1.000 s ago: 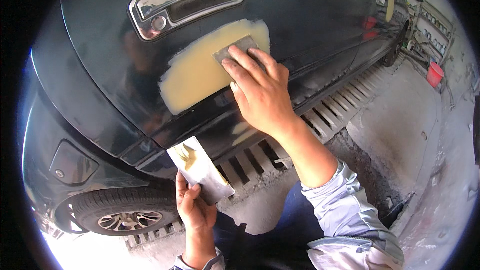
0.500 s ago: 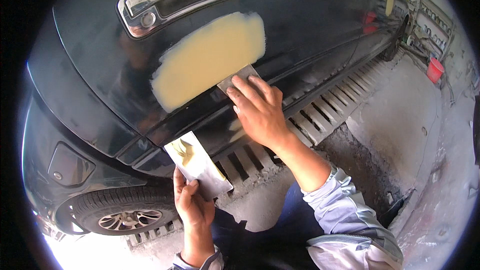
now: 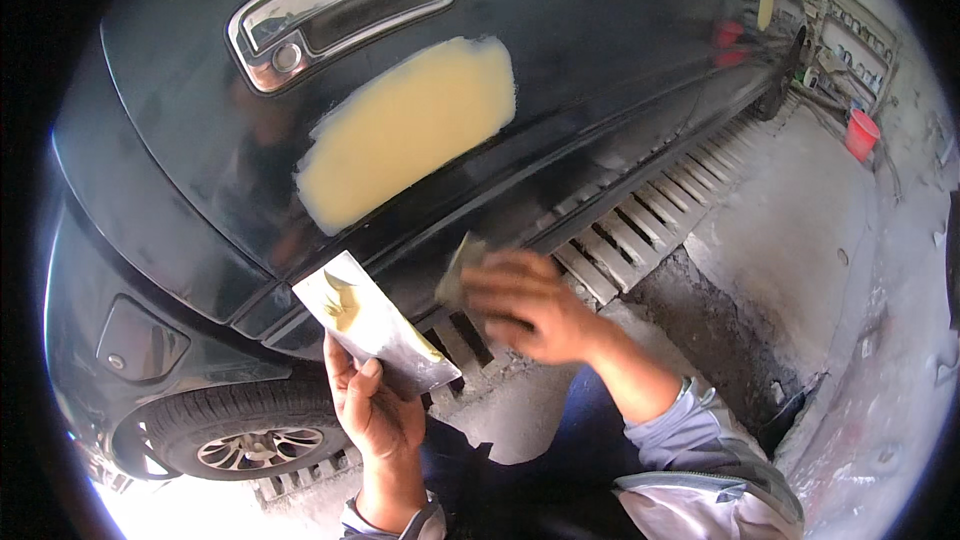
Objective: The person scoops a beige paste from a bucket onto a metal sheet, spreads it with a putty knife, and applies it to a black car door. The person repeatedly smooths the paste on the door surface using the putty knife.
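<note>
The left hand (image 3: 375, 410) grasps a flat mixing board (image 3: 372, 325) from below, with the thumb on its lower edge; some yellow filler lies on the upper part of the board. The right hand (image 3: 530, 305) is blurred and holds a small spreader (image 3: 458, 270) between the fingers, just beside the right edge of the board, not touching it. Both are in front of the lower edge of the dark car door (image 3: 600, 60). Above them, well apart, the yellow filler patch (image 3: 405, 130) sits under the chrome door handle (image 3: 340, 10). To the right, the concrete floor (image 3: 800, 220) beside the metal grating (image 3: 650, 220) is open. The rear wheel (image 3: 250, 440) is near the left wrist.
</note>
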The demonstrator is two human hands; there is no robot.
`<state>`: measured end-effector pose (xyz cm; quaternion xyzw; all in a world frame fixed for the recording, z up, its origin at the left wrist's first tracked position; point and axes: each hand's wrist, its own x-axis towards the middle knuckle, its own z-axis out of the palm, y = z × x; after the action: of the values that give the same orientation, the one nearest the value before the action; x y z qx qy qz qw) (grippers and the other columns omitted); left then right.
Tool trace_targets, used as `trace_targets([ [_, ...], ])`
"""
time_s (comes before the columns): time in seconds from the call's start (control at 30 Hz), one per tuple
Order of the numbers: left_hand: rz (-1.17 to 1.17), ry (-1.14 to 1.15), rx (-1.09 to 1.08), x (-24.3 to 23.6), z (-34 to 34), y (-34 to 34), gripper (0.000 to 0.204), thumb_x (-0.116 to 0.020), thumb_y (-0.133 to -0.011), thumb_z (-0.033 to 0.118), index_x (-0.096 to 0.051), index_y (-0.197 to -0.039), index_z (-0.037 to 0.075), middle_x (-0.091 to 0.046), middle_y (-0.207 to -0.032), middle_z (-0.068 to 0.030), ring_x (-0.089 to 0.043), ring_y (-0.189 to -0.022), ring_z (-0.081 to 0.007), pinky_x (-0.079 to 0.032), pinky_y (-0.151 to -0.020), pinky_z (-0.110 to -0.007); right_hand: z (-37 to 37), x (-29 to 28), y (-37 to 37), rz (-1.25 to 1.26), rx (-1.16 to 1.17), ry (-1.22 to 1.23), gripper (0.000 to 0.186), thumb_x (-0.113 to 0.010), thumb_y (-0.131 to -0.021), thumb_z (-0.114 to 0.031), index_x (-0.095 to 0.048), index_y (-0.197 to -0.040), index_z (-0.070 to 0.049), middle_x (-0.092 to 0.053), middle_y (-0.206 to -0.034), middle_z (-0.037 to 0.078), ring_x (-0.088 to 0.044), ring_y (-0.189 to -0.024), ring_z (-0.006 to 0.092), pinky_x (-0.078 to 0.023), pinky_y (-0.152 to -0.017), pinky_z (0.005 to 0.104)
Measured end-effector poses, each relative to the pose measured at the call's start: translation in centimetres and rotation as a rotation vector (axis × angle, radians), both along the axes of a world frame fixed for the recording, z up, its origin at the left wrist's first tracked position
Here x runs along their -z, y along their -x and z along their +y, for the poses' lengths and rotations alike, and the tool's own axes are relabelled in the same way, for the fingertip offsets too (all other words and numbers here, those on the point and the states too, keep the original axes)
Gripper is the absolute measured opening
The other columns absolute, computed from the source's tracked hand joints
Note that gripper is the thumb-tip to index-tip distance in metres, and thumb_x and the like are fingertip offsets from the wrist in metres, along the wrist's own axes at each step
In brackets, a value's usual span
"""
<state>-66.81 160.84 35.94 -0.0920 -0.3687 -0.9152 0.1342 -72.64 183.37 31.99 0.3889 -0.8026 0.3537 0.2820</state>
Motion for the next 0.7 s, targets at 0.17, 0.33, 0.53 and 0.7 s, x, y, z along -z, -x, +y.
trace_targets([
  [0.17, -0.069, 0.04, 0.01, 0.6, 0.1, -0.3, 0.065, -0.055, -0.08, 0.003, -0.04, -0.143, 0.003, -0.054, -0.135, -0.0145, -0.056, -0.123, -0.0275, -0.046, -0.105, -0.041, 3.2, -7.7, 6.2, 0.29, 0.576, 0.029, 0.046, -0.059, -0.093, -0.024, -0.05, -0.136, -0.012, -0.044, -0.147, 0.008, -0.039, -0.133, 0.0331, -0.035, -0.104, 0.0513],
  [0.33, -0.15, 0.029, 0.004, 1.9, -0.8, -0.4, 0.065, -0.055, -0.08, 0.003, -0.04, -0.143, 0.004, -0.056, -0.134, -0.014, -0.057, -0.121, -0.0267, -0.046, -0.105, -0.04, 2.9, -13.1, 8.6, 0.437, 0.643, 0.008, 0.044, -0.059, -0.092, -0.022, -0.053, -0.134, -0.01, -0.045, -0.146, 0.008, -0.041, -0.13, 0.03, -0.039, -0.098, 0.0516],
  [0.53, -0.183, 0.041, -0.023, 2.5, -1.5, -0.2, 0.066, -0.057, -0.08, 0.004, -0.04, -0.143, 0.004, -0.056, -0.133, -0.014, -0.057, -0.121, -0.0265, -0.046, -0.104, -0.04, 1.4, -11.2, 8.1, 0.415, 0.61, -0.043, 0.043, -0.062, -0.088, -0.018, -0.056, -0.13, -0.01, -0.046, -0.143, 0.006, -0.043, -0.127, 0.0285, -0.041, -0.091, 0.0504],
  [0.7, -0.191, 0.032, -0.013, 2.7, -1.6, 0.0, 0.065, -0.057, -0.08, 0.004, -0.04, -0.143, 0.003, -0.056, -0.134, -0.0141, -0.056, -0.122, -0.0267, -0.045, -0.105, -0.041, 1.3, -5.5, 7.6, 0.357, 0.581, -0.019, 0.044, -0.065, -0.083, -0.013, -0.06, -0.127, -0.009, -0.047, -0.144, 0.005, -0.043, -0.128, 0.0294, -0.036, -0.096, 0.0494],
])
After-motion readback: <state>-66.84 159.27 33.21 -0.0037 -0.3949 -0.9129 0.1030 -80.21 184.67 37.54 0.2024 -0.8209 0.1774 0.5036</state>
